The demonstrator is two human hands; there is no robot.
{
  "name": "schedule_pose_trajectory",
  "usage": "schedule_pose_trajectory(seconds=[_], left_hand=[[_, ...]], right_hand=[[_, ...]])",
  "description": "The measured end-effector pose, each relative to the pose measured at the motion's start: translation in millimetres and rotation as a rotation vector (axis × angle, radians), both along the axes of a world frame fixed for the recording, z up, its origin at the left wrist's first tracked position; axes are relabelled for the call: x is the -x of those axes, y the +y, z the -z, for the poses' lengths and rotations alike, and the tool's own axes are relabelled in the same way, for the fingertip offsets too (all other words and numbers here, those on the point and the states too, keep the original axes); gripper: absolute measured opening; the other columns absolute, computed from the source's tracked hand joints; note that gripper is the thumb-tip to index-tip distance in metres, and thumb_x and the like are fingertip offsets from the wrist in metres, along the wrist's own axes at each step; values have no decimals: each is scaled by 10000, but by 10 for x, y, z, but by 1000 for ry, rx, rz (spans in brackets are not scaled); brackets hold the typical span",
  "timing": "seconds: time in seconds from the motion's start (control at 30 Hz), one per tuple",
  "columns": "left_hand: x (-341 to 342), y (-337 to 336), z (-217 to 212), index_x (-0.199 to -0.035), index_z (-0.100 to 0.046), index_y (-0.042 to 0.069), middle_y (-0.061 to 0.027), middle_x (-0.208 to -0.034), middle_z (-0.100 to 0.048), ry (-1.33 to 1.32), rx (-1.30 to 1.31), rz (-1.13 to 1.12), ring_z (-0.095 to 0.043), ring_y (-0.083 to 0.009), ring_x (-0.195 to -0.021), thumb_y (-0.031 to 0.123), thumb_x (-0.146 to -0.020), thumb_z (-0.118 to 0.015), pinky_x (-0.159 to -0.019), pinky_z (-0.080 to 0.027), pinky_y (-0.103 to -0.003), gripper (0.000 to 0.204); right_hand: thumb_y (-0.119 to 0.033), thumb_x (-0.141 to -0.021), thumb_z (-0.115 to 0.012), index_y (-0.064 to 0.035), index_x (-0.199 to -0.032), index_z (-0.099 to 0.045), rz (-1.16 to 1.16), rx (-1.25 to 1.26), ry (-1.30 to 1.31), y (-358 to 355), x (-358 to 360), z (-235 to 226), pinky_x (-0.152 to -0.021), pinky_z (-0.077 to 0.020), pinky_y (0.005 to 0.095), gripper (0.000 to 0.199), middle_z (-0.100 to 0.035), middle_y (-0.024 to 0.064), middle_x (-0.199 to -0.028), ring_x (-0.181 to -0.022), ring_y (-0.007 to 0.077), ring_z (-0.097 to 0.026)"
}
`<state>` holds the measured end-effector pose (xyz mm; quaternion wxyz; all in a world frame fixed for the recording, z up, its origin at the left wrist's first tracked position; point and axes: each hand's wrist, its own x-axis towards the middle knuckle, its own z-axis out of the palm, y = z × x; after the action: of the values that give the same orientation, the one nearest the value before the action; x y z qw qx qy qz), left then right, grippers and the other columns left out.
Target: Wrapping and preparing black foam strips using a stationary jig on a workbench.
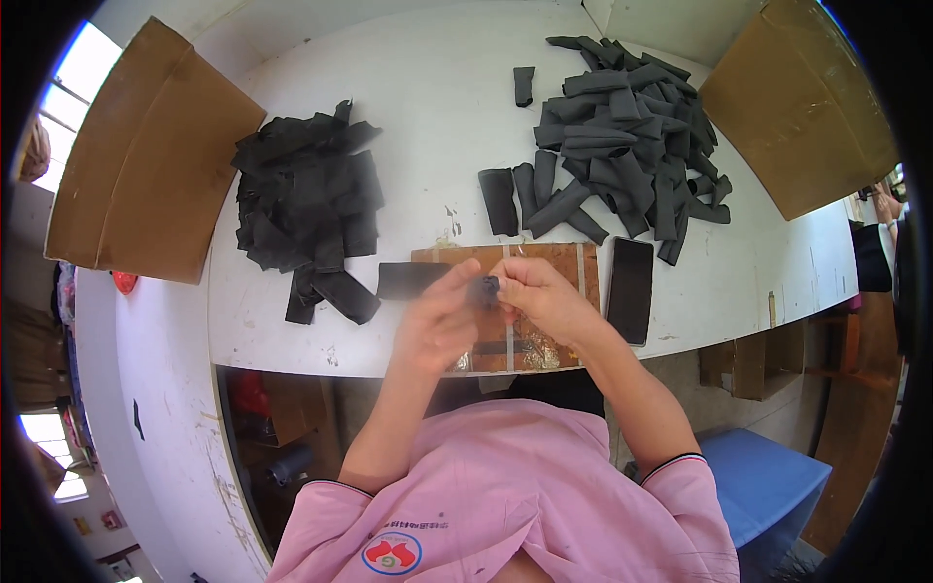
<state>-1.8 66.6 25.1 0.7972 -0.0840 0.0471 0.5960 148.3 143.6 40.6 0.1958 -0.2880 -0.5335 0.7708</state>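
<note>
Between both hands, a small dark rolled fabric piece [484, 289].
Left hand [437, 325] and right hand [539, 296] pinch it; a wooden board [544, 260] lies beneath.

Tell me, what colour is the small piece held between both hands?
Black; the small piece shows best in the head view.

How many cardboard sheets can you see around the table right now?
2. One cardboard sheet lies folded at the table's left edge; the other cardboard sheet sits at the far right corner. More may be outside the view.
</note>
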Motion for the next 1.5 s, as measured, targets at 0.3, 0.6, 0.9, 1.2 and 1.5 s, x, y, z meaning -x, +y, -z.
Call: schedule_pose_trajectory(seconds=[0.3, 0.6, 0.9, 1.2, 1.5], left_hand=[[-200, -95, -687, -1079, -387, -52, -104, -642, -522, 1089, -213, -176, -313, -44, -316, -32, -760, -408, -307, -321, -202, 320], [-230, 0, -338, -1091, -456, -29, -90, -980, -532, 1487, -218, -387, -528, -131, -784, 120, -814, -533, -650, -433, -237, 324], [-277, -32, -468, -842, -558, -15, -149, -887, -588, 1409, -402, -672, -522, -222, -859, 89, -777, -596, -800, -402, -333, 128], [-303, -1, -378, -872, -572, -17, -118, -909, -576, 1223, -307, -393, -534, -189, -878, 134, -753, -639, -760, -437, -297, 203], [-198, 172, -596, -807, -580, -17, -58, -801, -582, 1838, -547, -109, -539, -150, -754, 66, -743, -623, -669, -422, -241, 113]], right_hand=[[-174, -865, -475, -43, -760, -499, -75, -226, 53, 54, -30, -326, -513, -362, 203, 169, -471, -21, -654, -569, 49, -417], [-153, -847, -500, -8, -781, -501, 107, -245, 2, 23, -2, 62, -512, -370, 215, 160, -475, 13, -652, -588, 68, -446], [-157, -718, -595, -9, -702, -509, 153, -1180, -211, -120, -115, -588, -542, -424, 302, 172, -527, 74, -690, -668, 207, -541], [-185, -697, -615, -26, -682, -519, 184, -1260, -314, -151, -76, -124, -481, -427, 346, 187, -531, 89, -651, -570, 245, -546], [-177, -702, -607, -17, -813, -557, 174, -1141, -218, -175, -115, 208, -509, -440, 361, 202, -554, 105, -683, -603, 289, -550]])
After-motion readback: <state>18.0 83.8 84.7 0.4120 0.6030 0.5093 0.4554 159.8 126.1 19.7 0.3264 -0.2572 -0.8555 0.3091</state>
